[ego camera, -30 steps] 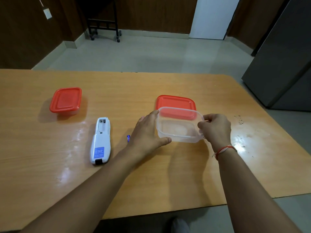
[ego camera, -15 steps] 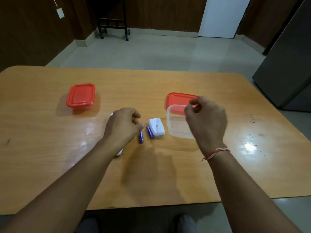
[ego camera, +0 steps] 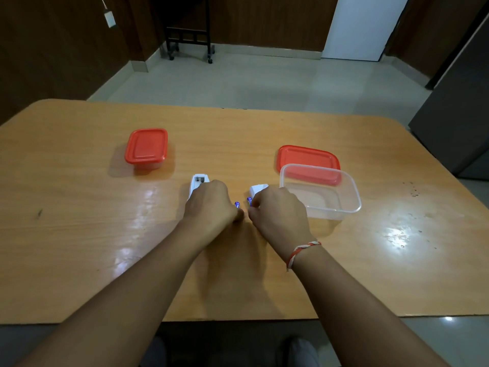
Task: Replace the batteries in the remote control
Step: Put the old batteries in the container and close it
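The white remote [ego camera: 198, 181] lies face down on the wooden table [ego camera: 79, 234] with its battery bay uncovered; my left hand [ego camera: 209, 205] hides its near half. My left fingertips are closed on a blue battery [ego camera: 237, 204] lying on the table. A second blue battery [ego camera: 249, 200] sits just to the right, pinched by the fingertips of my right hand [ego camera: 277, 210]. The white battery cover [ego camera: 259, 188] rests right behind my right hand. Most of each battery is hidden under my fingers.
An open clear plastic container [ego camera: 344, 207] stands right of my right hand, partly on its red lid [ego camera: 307, 156]. A smaller closed container with a red lid [ego camera: 146, 148] sits at the back left. The table's near edge is close to my body.
My right hand left the clear container and came down on the right battery. My left hand moved right and down onto the left battery. The container stays put.
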